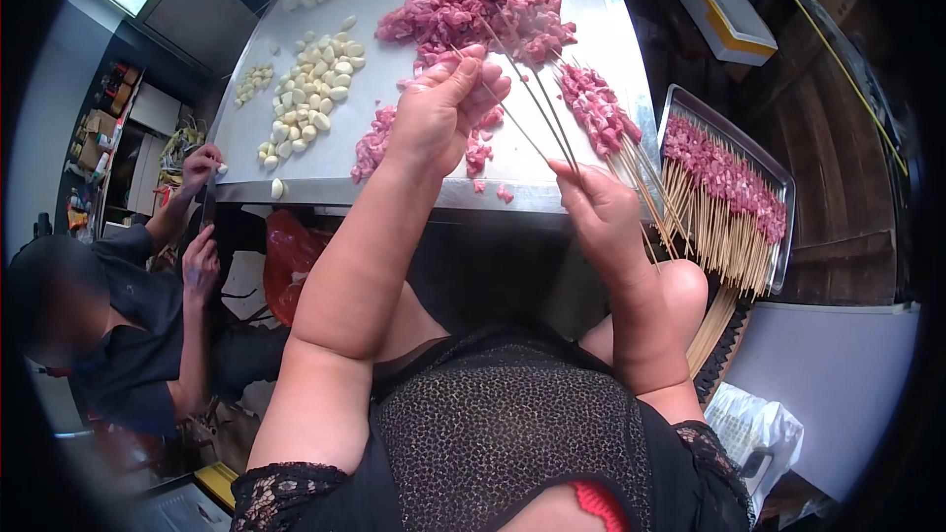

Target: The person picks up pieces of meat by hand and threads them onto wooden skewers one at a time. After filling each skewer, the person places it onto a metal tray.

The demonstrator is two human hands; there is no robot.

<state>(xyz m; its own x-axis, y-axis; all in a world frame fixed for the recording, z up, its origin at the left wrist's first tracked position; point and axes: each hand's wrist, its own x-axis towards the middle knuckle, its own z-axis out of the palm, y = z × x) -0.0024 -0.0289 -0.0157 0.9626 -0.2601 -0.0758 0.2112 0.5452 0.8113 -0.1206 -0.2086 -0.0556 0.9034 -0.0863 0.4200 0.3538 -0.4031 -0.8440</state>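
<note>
My right hand (596, 205) is closed around the lower ends of several thin skewers (543, 103), near the table's front edge. One of them slants up to the left, into my left hand (443, 110). There my thumb and fingertips are pinched together around the skewer's upper end; whether a bit of meat is between them I cannot make out. Just beyond my left hand lies a heap of raw pink meat pieces (483, 12), and a smaller clump (374, 145) is beside my left wrist. Loaded meat skewers (599, 116) rest on the table right of my right hand.
Peeled garlic cloves (313, 84) are spread on the metal table (379, 69) at left. A metal tray (785, 177) of meat skewers stands at right, above a bluish-white surface (828, 374). A white foam box (724, 5) sits behind. At left a person (138, 315) holds a knife (209, 199).
</note>
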